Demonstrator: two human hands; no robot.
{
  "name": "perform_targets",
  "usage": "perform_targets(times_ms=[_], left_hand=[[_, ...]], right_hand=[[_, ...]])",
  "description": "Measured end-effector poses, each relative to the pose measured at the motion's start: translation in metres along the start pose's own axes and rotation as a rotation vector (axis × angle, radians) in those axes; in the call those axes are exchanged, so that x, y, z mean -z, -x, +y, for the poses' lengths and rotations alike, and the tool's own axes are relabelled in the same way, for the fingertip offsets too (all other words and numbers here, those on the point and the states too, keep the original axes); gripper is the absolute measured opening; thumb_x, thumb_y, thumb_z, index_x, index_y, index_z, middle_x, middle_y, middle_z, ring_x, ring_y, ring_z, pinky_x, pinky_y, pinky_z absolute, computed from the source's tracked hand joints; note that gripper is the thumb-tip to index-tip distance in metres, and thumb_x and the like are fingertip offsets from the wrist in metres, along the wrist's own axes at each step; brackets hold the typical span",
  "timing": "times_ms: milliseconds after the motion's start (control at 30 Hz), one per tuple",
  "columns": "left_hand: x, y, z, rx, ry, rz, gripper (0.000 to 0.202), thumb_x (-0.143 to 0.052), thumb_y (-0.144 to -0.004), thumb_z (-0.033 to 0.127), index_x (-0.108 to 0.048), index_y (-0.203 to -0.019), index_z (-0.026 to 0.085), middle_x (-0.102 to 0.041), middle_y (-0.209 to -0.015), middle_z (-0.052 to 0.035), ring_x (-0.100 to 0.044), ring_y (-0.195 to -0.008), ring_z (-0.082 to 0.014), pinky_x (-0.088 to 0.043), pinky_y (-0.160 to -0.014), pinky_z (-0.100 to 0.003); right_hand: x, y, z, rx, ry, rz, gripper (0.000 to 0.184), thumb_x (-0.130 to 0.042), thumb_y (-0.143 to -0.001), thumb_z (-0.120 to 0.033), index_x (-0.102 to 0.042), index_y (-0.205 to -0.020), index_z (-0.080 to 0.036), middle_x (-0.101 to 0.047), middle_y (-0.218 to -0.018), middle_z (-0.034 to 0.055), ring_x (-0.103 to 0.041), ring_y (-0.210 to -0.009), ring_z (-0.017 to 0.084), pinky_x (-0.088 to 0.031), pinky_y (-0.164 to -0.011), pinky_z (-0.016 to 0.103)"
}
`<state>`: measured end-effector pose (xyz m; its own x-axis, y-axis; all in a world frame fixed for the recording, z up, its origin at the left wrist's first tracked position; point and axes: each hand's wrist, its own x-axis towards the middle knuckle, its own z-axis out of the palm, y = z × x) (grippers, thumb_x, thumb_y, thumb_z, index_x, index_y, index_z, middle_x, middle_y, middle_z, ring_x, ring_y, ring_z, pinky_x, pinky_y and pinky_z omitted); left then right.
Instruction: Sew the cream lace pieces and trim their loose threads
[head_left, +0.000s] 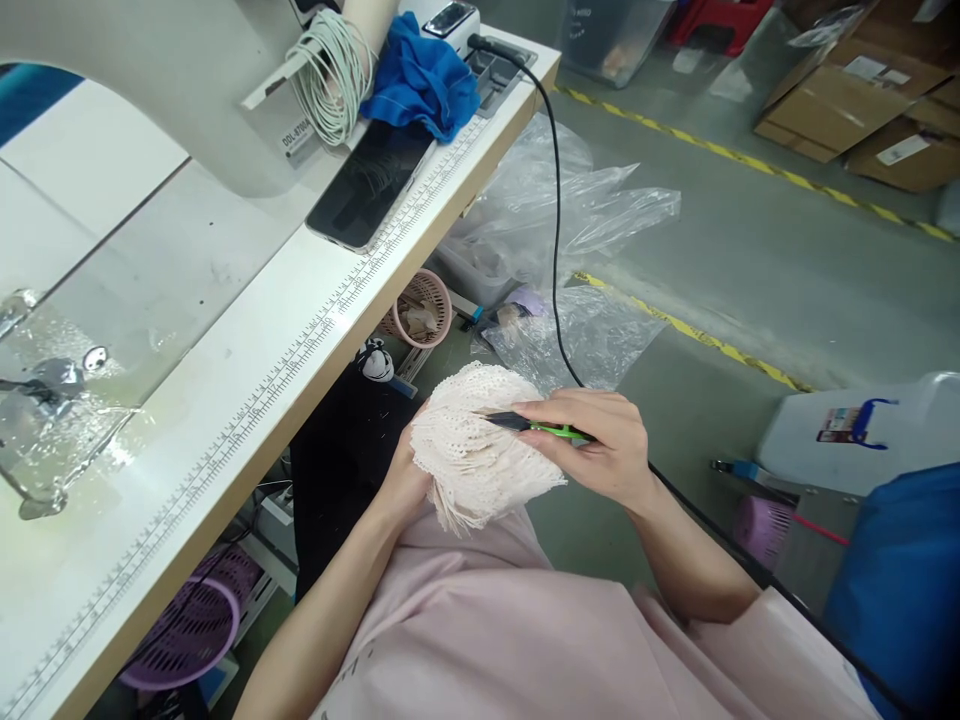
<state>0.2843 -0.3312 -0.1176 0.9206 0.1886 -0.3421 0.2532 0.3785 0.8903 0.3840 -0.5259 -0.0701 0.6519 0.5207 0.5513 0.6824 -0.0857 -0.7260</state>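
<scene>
My left hand grips a stack of cream lace pieces from underneath, held over my lap beside the table. Its fingers are mostly hidden behind the lace. My right hand is closed on green-handled thread snips, and their dark blades rest across the top of the lace stack.
A white sewing machine stands on the white table with a ruler strip along its edge. A black phone, blue cloth and coiled cord lie on it. Baskets, plastic bags and a black cable sit on the floor.
</scene>
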Motion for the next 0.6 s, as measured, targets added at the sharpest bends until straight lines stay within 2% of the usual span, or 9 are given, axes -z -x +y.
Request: perform_targets(times_ms=[167,333,467,600], left_hand=[[-0.004,0.0,0.006,0.023,0.021,0.02,0.029,-0.078,-0.077,0.024,-0.073,-0.105,0.022,-0.075,-0.11,-0.0057,-0.059,-0.125,-0.0276,-0.04,-0.115,-0.044],[-0.01,-0.001,0.012,0.032,0.029,0.034,0.03,-0.081,-0.071,0.025,-0.074,-0.1,0.02,-0.076,-0.104,-0.0068,-0.058,-0.127,-0.0293,-0.038,-0.116,-0.045],[-0.009,-0.001,0.012,0.061,0.019,0.059,0.032,-0.082,-0.071,0.028,-0.074,-0.101,0.02,-0.076,-0.106,-0.008,-0.062,-0.122,-0.0305,-0.041,-0.113,-0.047],[-0.008,0.0,0.011,0.07,0.028,0.056,0.033,-0.082,-0.069,0.024,-0.074,-0.101,0.021,-0.076,-0.106,-0.0071,-0.062,-0.121,-0.0303,-0.043,-0.112,-0.047]], right_hand=[[0.011,-0.001,0.0,0.116,0.129,-0.079,0.014,-0.071,-0.088,-0.024,-0.072,-0.1,-0.017,-0.061,-0.06,-0.0025,-0.048,-0.049,0.009,-0.034,-0.05,0.024],[0.017,-0.006,-0.001,0.211,0.297,-0.157,0.014,-0.068,-0.09,-0.027,-0.072,-0.101,-0.018,-0.058,-0.059,-0.004,-0.046,-0.049,0.009,-0.032,-0.051,0.026],[0.016,-0.009,-0.001,0.23,0.321,-0.16,0.013,-0.068,-0.09,-0.026,-0.071,-0.1,-0.018,-0.059,-0.059,-0.0033,-0.045,-0.049,0.009,-0.032,-0.051,0.025],[0.015,-0.009,-0.001,0.219,0.306,-0.141,0.013,-0.067,-0.091,-0.027,-0.071,-0.1,-0.019,-0.059,-0.058,-0.0034,-0.046,-0.049,0.009,-0.032,-0.051,0.025]])
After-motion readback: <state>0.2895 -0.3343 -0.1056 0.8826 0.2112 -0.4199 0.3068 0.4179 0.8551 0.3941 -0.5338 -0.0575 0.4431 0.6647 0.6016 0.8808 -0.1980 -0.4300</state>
